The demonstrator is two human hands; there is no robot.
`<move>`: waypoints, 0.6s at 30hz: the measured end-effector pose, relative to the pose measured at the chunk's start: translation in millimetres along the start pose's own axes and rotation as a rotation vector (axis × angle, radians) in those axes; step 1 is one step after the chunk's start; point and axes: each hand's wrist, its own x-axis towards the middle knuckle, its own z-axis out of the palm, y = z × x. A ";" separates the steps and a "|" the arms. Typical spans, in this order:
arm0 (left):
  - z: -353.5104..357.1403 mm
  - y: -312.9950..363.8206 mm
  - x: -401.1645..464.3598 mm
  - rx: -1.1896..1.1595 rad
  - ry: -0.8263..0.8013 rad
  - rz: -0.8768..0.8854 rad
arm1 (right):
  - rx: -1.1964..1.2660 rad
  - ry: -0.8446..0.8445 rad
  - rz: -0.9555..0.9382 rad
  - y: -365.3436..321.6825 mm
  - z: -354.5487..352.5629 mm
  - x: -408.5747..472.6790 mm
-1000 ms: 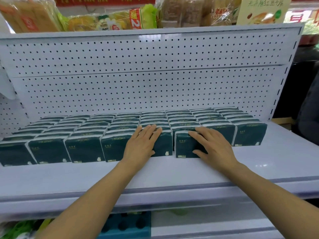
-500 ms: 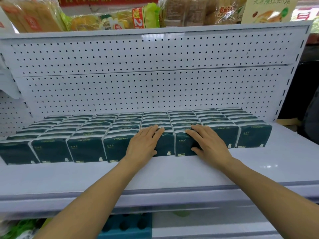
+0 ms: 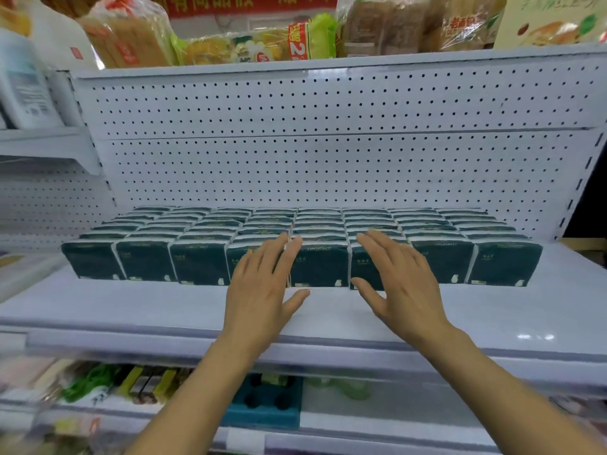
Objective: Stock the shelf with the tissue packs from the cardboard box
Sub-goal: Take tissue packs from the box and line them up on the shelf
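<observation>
Dark green tissue packs [image 3: 200, 266] stand in several tight rows across the white shelf [image 3: 328, 316], front faces lined up. My left hand [image 3: 262, 290] is in front of the middle packs with straight spread fingers and holds nothing. My right hand [image 3: 400, 284] is beside it, flat and spread in front of a pack to the right of centre, also empty. Whether the fingertips touch the packs is unclear. The cardboard box is out of view.
A white pegboard back panel [image 3: 328, 165] rises behind the packs. Bagged bread and snacks [image 3: 249, 47] sit on the shelf above. A lower shelf holds a teal tray [image 3: 266, 402] and mixed goods. Bare shelf surface runs along the front edge.
Both hands have drawn back from the front packs, where they were pressing, and now hover spread in front of them. The view has shifted, so the rows sit farther right.
</observation>
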 end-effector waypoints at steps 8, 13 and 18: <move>-59.1 -34.2 -108.3 0.095 -0.073 -0.154 | 0.124 -0.024 -0.147 -102.3 10.2 -32.3; -93.8 -88.7 -178.7 0.221 -0.195 -0.250 | 0.209 -0.185 -0.244 -194.6 32.2 -59.9; -138.8 -153.2 -255.4 0.310 -0.339 -0.388 | 0.223 -0.328 -0.239 -304.7 51.0 -76.0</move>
